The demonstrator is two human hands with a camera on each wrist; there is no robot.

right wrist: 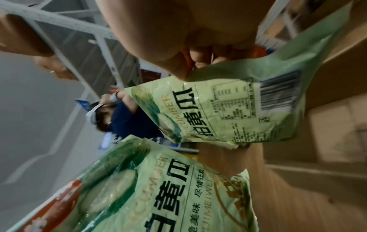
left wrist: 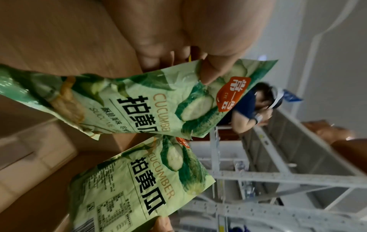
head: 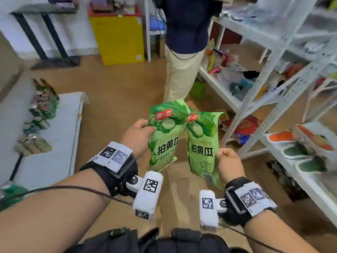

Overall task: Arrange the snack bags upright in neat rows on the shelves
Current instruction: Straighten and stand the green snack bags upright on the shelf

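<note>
One green cucumber bag (head: 166, 134) is pinched by the left hand (head: 137, 138) – thumb clamped on front; another bag (head: 203, 145) is gripped at its edge by the right hand (head: 229, 164).

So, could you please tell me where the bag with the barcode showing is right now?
In the head view it is centre-right, held by the right hand, right of the other bag in the left hand.

The head camera looks steeply down over both forearms at the brown floor (head: 116, 99). Each wrist camera, close under its palm, faces outward and is rolled sideways. All three share the two green cucumber snack bags (head: 167, 134) (left wrist: 158, 102) (right wrist: 228, 109).
</note>
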